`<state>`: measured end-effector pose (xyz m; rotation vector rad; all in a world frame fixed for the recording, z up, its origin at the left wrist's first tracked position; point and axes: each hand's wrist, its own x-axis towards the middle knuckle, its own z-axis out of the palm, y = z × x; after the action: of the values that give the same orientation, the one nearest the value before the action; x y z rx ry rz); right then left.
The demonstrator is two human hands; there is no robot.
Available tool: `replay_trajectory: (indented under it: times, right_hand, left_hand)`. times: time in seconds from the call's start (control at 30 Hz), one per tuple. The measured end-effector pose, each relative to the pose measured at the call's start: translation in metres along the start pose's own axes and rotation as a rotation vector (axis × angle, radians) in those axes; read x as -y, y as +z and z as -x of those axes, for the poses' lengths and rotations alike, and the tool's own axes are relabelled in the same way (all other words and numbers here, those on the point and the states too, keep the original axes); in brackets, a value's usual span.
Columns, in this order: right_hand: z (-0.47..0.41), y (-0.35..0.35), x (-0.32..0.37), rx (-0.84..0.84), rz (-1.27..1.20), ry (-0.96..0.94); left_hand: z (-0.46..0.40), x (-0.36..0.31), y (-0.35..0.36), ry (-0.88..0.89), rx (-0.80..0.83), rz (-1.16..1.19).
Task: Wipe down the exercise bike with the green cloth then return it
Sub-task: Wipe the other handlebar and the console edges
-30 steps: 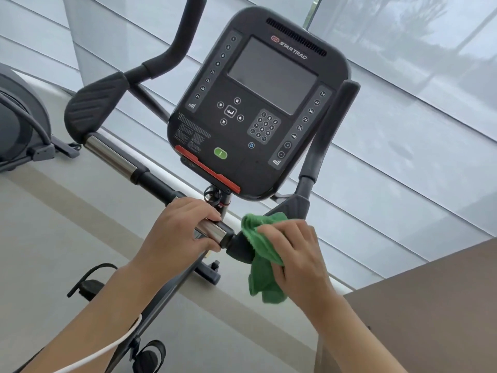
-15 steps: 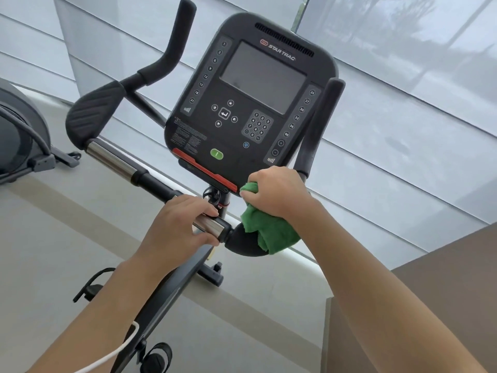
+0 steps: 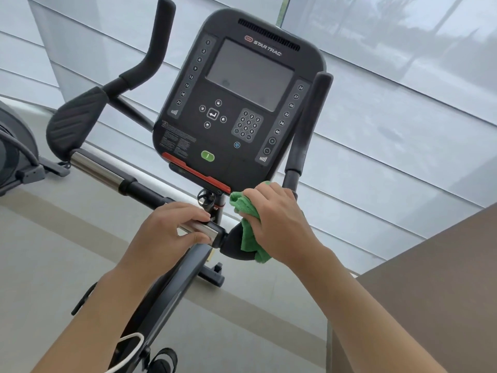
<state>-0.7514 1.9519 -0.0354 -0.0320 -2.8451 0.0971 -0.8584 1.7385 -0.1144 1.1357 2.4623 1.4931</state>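
Below the console (image 3: 236, 103), at the near right of the exercise bike (image 3: 150, 297), the right hand (image 3: 279, 224) presses the green cloth (image 3: 248, 232) against the black elbow pad (image 3: 234, 246) where the right handlebar bends upward. Its fingers (image 3: 248, 196) curl over the bunched top of the cloth, gripping it. The left hand (image 3: 164, 235) grips the chrome bar (image 3: 200, 228) just left of that pad, thumb under and fingers on top (probably to steady the bike).

The cloth looks soft, light and floppy, so it should fold to the curved pad easily; a loose corner hangs off the near edge, and bunching it in the palm seems the sensible hold. Crumpled as it is, its long axis runs roughly from far to near, draped down the pad. The handlebar's crossbar runs from far left to near right.
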Motion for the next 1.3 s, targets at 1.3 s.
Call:
replay_trajectory:
  times: [1.3]
  right_hand:
    - [-0.026,0.026,-0.080,-0.659,-0.241,0.384]
  left_hand:
    - [0.000,-0.014,0.008,0.065,-0.001,-0.178]
